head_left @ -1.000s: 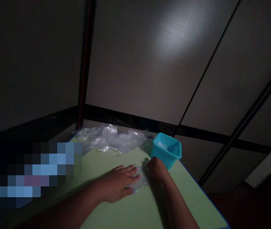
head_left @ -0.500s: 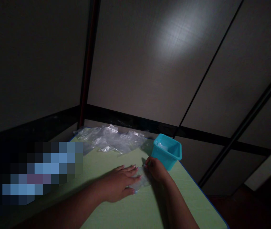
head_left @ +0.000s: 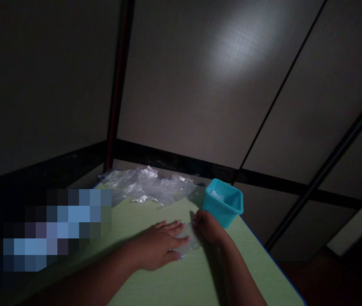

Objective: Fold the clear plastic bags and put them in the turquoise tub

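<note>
My left hand (head_left: pixel 161 244) lies flat, fingers stretched out, pressing on a small clear plastic bag (head_left: pixel 190 243) on the green table (head_left: pixel 184 280). My right hand (head_left: pixel 209 227) sits just right of it, fingers curled and pinching the far edge of the same bag. Most of the bag is hidden under the two hands. The scene is dim.
A heap of crumpled clear plastic bags (head_left: pixel 145 185) lies at the table's far edge. A turquoise plastic bin (head_left: pixel 224 204) stands at the far right corner, close behind my right hand. A pixelated patch covers the left side. Dark wall panels rise behind the table.
My right hand has slid slightly left and down along the bag's edge. The left hand stays pressed flat in the same spot.
</note>
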Motion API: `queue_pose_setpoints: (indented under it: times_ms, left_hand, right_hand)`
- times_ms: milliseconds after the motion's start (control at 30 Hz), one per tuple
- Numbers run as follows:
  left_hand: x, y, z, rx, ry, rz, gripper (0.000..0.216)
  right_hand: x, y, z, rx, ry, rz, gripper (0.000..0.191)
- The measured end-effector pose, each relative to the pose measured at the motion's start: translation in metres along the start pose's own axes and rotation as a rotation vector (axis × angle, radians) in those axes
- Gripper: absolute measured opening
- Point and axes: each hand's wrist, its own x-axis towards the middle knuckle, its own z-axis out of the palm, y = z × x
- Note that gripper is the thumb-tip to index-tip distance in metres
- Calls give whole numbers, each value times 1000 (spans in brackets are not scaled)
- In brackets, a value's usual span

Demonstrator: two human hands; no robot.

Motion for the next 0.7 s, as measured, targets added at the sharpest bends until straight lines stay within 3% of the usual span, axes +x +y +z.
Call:
queue_pose_setpoints:
  times_ms: [433,700]
  left_hand:
    - [-1,2,-2,-5,10,8,41]
    - [0,4,-5,-38,-21,3,51]
  right_hand:
    - [3,-2,3,-95,19,12,11]
    - [2,-4,5,-115,28,37,12]
